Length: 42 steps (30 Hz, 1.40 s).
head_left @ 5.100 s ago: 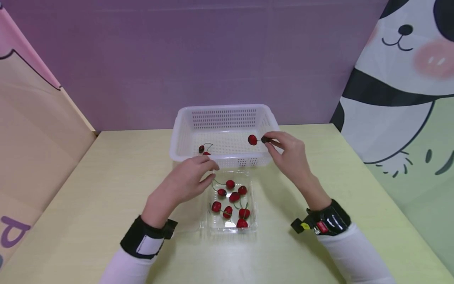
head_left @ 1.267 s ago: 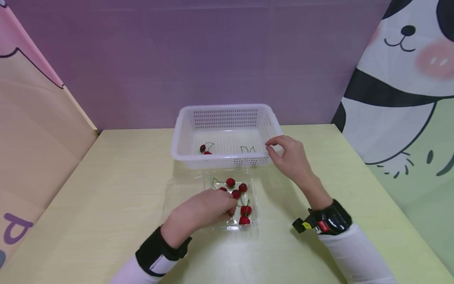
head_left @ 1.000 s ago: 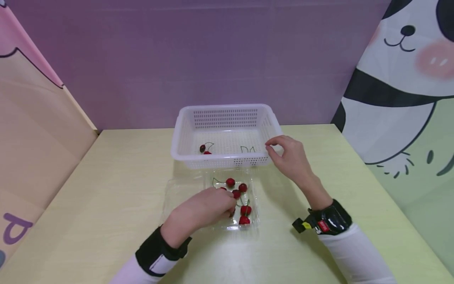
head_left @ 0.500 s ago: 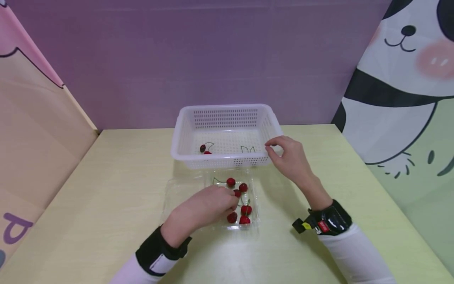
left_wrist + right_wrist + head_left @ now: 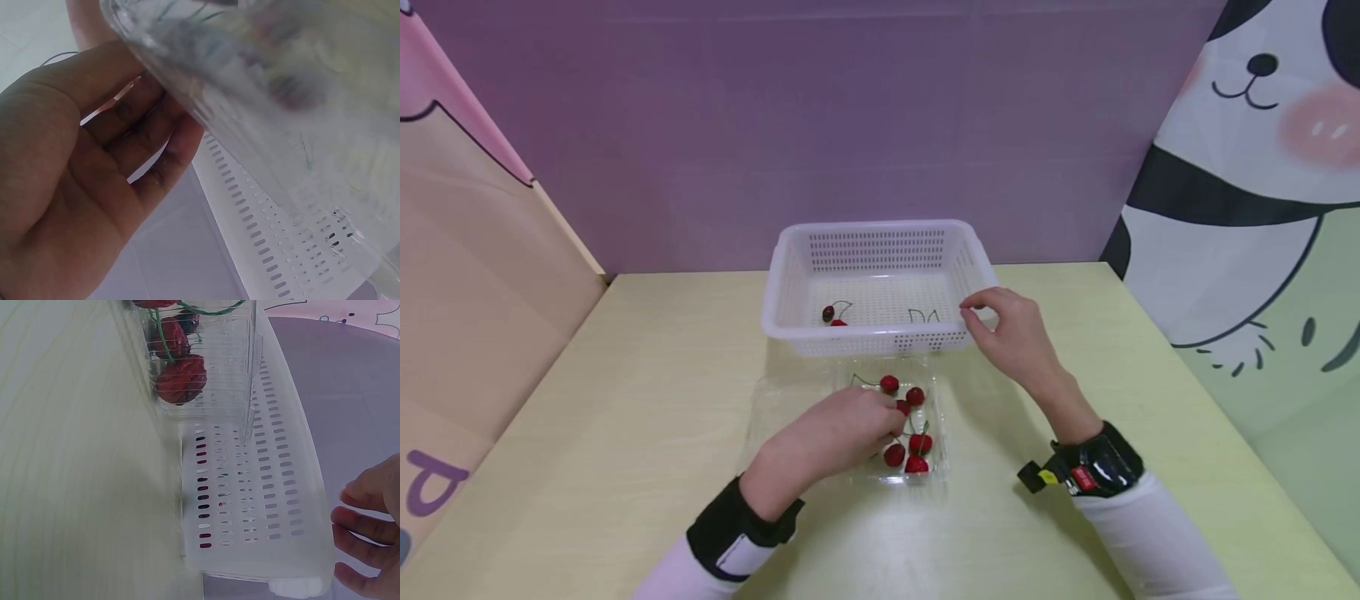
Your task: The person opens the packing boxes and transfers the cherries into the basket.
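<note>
**Right hand bare of cherries, two stems now in the basket**

Five seconds ago we saw the right hand (image 5: 1007, 329) dangling cherries; now two green stems (image 5: 917, 312) show in the white basket (image 5: 805, 337), near that hand's fingertips. Its fingers curve loosely by the rim, and we see nothing between them. The left hand (image 5: 842, 429), earlier by the basket's near rim, is over the clear tray (image 5: 917, 367). Beside it, a cherry (image 5: 894, 455) mostly covered a second ago has come into sight. More red cherries (image 5: 921, 443) lie in the tray, and a dark one (image 5: 828, 313) sits at the basket's left.

The head view hides the left fingertips; the left wrist view shows the fingers bent at the tray's clear edge, yet we cannot tell whether they pinch anything. Only the right wrist view gives us red patches (image 5: 201, 450) behind the basket's slots.

We find a purple letter (image 5: 437, 482) on the left panel and a red label (image 5: 1083, 477) on the right wristband, its print too small to read.
</note>
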Tool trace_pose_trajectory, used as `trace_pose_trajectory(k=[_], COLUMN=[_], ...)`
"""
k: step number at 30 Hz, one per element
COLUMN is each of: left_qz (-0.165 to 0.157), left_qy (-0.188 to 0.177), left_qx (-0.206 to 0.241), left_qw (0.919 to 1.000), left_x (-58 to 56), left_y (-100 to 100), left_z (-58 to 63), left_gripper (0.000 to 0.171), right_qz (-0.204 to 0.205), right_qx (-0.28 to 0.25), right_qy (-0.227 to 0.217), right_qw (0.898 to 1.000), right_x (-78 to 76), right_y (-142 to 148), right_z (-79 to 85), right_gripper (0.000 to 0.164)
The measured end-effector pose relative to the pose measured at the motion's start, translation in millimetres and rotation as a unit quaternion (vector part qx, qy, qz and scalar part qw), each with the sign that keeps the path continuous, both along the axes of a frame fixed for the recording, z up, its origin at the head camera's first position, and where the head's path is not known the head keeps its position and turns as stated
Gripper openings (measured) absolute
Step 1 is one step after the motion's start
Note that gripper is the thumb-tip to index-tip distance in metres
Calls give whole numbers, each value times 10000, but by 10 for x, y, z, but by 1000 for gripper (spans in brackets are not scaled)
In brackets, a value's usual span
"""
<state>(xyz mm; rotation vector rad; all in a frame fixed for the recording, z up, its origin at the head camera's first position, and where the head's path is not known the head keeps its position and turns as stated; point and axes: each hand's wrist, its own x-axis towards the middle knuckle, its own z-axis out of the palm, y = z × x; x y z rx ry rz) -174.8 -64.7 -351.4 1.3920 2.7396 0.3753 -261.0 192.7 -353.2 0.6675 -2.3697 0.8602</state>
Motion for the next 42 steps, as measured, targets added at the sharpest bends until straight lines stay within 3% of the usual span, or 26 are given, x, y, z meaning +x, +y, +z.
trace_pose_trajectory(k=[18,29,37,42], left_qz=[166,311,232,191], left_qy=[63,70,443,596], left_qx=[230,401,774,860], left_qw=[9996,9987,9957,9943], left_x=[-38,-46,-89,-111], left_y=[-73,-152,-243,-296], left_z=[32,131,160,197], left_gripper=[11,7,14,10], right_qz=[-86,100,161,290], right_qx=[157,134,254,383], right_qy=[-175,-108,-296,-506], right_qw=[9997,9998,9991,9976], right_x=[1,26,62,104], right_y=[-7,-40,-61,-84], right_z=[6,19,46,78], right_gripper=[9,11,11,12])
